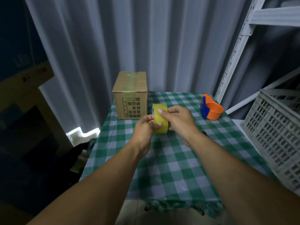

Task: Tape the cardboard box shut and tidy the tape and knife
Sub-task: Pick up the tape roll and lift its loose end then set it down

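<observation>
We held yellow tape roll [160, 118] above bench [170, 168] centre, left hand [146, 129] and right hand [178, 120] fingers clamped on it; cardboard box [130, 96] sat at far-left corner.

Storage or packing room
Slotted metal shelving [233, 62], plastic crate [276, 135], corrugated wall [129, 38], checked-cloth surface [162, 168]

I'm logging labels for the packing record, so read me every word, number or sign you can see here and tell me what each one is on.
Cardboard box, front face: a printed column of checkboxes with characters beside them, the print upside down and too blurred to quote; the bottom box looks marked.
Yellow tape roll, held in the left hand and right hand: no print visible.
Orange and blue tape dispenser: no text visible.
Grey crate: none.
</observation>
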